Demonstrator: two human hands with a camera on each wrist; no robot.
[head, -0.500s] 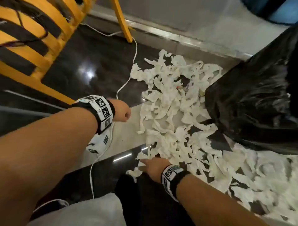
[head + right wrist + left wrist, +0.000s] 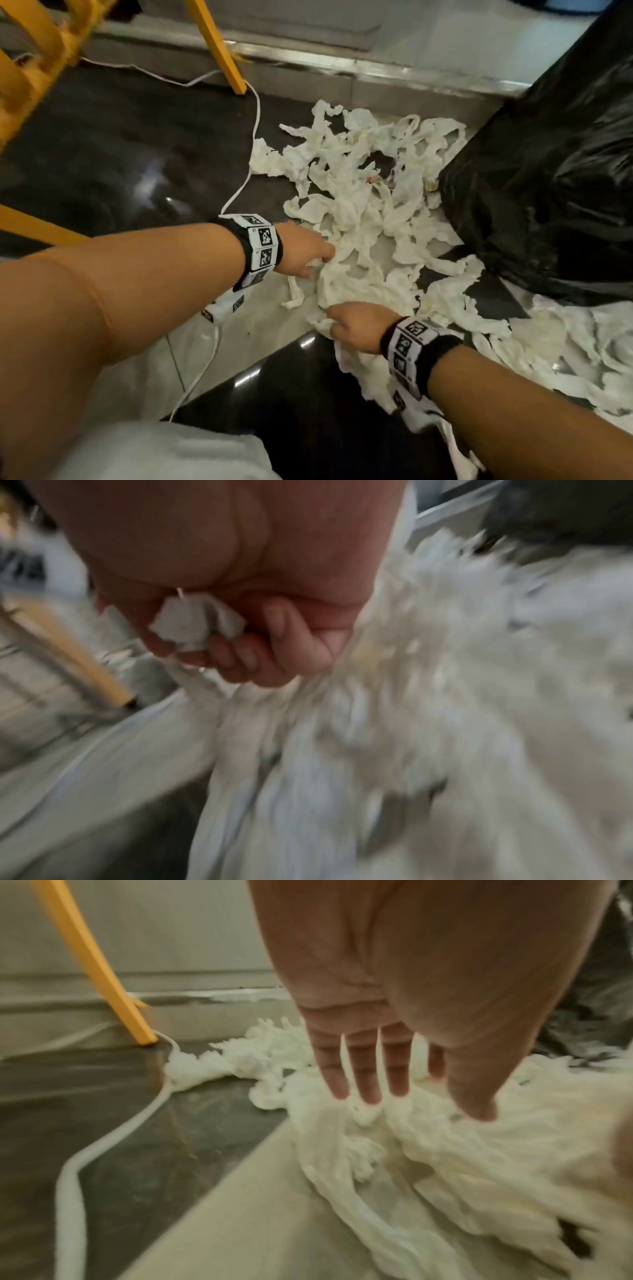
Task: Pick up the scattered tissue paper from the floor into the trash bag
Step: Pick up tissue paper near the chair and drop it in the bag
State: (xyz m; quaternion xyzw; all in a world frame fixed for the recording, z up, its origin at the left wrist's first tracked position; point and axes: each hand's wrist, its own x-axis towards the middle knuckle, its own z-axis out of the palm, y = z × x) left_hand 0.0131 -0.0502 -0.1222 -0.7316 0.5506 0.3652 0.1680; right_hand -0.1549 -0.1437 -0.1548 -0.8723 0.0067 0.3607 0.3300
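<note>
White tissue paper [image 2: 359,219] lies in torn, tangled strips over the dark floor [image 2: 120,154] and a pale tile band, and we judge that we are in the gathering step: nothing we can see has gone from this heap into the black trash bag [image 2: 548,178], which sits just beside the strips on our right, its mouth not visible. Our right hand [image 2: 356,330] has its fingers curled round a wad of tissue at the near edge of the heap; the right wrist view, though blurred, shows a crumpled piece pinched inside that grip, with more strips trailing from it. Our left hand [image 2: 301,251] is released, its fingers [image 2: 363,1069] straight and slightly spread, their tips pressing into the far-left side of the same clump. So the tissue lies between the two hands, partly under the left fingertips and partly inside the right grip, with much more spread away toward the bag and off to the right. The next move, as we read it, calls for drawing both hands together to bunch the clump, then lifting it across to the bag. Loose strips will likely dangle and tear away, and a white cable [image 2: 255,113] runs just beside the heap on the left, so we should keep it out of the handful.
</note>
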